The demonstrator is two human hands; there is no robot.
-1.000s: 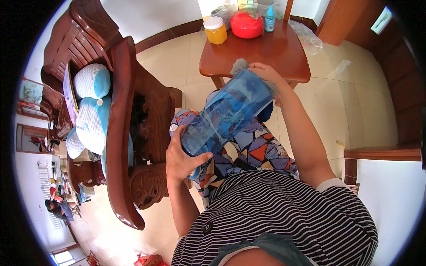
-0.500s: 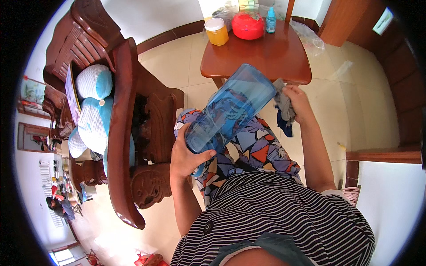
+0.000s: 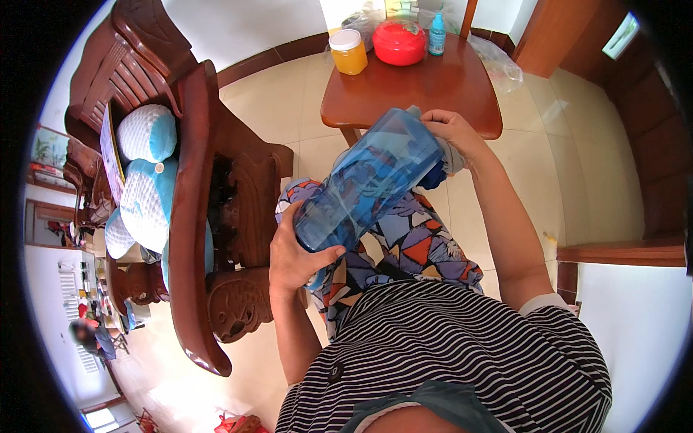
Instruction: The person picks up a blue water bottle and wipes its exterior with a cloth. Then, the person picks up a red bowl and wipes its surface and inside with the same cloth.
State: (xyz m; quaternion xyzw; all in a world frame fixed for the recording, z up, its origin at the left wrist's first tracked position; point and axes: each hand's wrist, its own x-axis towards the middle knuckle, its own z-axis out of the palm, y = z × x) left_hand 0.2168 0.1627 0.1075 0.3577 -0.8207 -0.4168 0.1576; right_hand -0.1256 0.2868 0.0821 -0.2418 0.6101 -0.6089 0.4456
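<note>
A large see-through blue plastic container (image 3: 375, 177) is tilted above my lap, its far end up and to the right. My left hand (image 3: 297, 256) grips its lower left end, the thumb lying across the near side. At the far right end, my right hand (image 3: 456, 136) has a grey cloth (image 3: 453, 157) bunched in its fingers, against the container's edge. A dark blue part of cloth (image 3: 434, 177) hangs just below it. Some of the right fingers are hidden behind the container's end.
Ahead stands a brown wooden chair (image 3: 404, 94) bearing a jar of yellow contents (image 3: 348, 52), a red lidded bowl (image 3: 399, 43) and a blue bottle (image 3: 437, 35). A carved wooden sofa (image 3: 193, 216) with cushions (image 3: 146, 206) is at left. A person (image 3: 94, 338) sits far off.
My right hand has moved up and left with the grey cloth, from beside the container onto its far end. My left hand still holds the container, shifted slightly left.
</note>
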